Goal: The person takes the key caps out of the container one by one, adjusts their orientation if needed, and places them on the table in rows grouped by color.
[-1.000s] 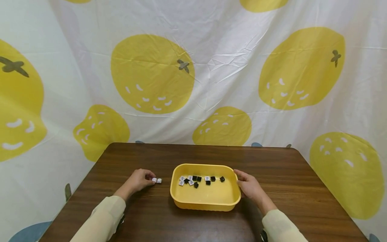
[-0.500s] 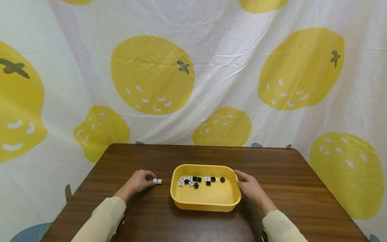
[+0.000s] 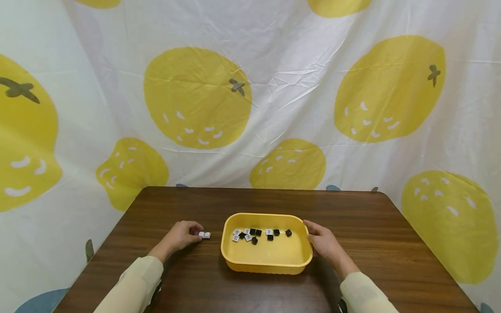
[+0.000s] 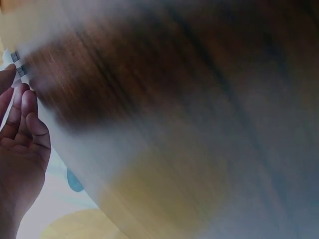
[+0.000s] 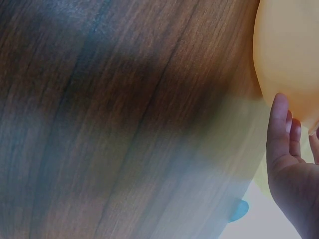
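Two small white square pieces [image 3: 205, 235]: side by side and touching, on the worktop just left of the tray; dark patches show on them in the left wrist view.
Left hand [image 3: 178, 237]: thumb and fingers narrowed in a pinch on the nearer of the pair; the other piece sits on the tray side.
Yellow rounded-corner plastic tray [image 3: 270, 255]: upright between the two hands.
Right hand [image 3: 325, 241]: thumb and fingers hold the tray at its right end; part of the grip is hidden in the right wrist view.
Small black square pieces [image 3: 258, 233] and small white printed pieces [image 3: 248, 237]: loose in the tray, mixed, mostly in its far half.
Worktop [image 3: 188, 282]: dark brown wood grain, under tray and pair.
White cloth with yellow fruit print [image 3: 289, 108]: hanging behind the worktop, creased.
Pale cream sleeves [image 3: 133, 282]: on both forearms.
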{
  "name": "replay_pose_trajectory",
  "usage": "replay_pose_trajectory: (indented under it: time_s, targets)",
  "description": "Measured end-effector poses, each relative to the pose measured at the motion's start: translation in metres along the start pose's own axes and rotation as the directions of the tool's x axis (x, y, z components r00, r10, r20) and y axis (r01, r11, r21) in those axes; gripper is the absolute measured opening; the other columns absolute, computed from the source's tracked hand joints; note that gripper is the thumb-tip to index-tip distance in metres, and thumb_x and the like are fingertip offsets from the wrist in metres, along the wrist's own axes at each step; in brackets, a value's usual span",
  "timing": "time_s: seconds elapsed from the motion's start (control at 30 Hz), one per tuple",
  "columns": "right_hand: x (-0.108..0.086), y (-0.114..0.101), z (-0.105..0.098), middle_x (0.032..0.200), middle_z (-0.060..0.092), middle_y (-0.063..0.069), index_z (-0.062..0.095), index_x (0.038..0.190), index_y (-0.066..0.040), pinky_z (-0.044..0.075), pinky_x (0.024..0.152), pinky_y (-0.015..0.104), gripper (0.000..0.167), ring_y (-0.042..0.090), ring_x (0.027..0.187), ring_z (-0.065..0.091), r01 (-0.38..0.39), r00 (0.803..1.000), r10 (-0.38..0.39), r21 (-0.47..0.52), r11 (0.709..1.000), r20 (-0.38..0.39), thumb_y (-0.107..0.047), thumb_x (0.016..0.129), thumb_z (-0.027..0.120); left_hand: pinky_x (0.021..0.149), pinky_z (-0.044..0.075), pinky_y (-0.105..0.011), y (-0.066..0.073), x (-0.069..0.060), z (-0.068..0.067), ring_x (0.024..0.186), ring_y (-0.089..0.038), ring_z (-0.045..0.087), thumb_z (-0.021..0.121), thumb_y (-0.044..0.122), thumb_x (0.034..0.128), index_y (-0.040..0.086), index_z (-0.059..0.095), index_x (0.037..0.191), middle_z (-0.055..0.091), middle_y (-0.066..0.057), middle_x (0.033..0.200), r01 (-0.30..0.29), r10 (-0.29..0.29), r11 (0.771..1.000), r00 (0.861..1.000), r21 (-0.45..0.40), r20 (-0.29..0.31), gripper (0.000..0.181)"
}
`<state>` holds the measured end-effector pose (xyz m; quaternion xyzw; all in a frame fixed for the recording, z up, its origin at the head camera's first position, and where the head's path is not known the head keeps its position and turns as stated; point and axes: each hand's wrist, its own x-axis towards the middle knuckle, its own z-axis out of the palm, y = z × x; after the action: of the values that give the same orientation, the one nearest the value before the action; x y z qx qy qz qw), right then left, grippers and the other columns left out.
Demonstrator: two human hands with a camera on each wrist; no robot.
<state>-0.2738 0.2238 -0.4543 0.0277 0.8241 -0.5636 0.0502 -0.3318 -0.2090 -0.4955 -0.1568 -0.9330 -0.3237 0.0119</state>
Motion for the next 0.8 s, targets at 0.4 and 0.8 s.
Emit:
replay_pose_trajectory:
  time_s: [0.4,0.8]
  targets:
    - [-0.001,-0.002,-0.001,0.100,0.057,0.020,0.043,0.146,0.004,0.053,0.056,0.037,0.048,0.018,0.058,0.051,0.020,1.000,-0.021,-0.024,1.000,-0.001,0.002,0.098,0.047,0.072,0.049,-0.035,0.007,0.000,-0.010,0.080,-0.015,0.058,0.074,0.014,0.0874,0.002,0.071,0.107,0.065,0.000,0.087,0.036,-0.037,0.999,0.999,-0.040,-0.020,0.023]
    - [-0.002,-0.003,-0.001,0.103,0.056,0.022,0.043,0.146,0.003,0.054,0.057,0.037,0.048,0.023,0.067,0.058,0.005,1.000,-0.006,-0.027,1.000,-0.003,0.002,0.098,0.046,0.080,0.052,-0.038,0.059,0.028,-0.013,0.092,-0.019,0.062,0.071,0.021,0.0919,0.003,0.069,0.119,0.068,-0.003,0.100,-0.012,0.009,0.988,1.000,-0.152,-0.023,0.032]
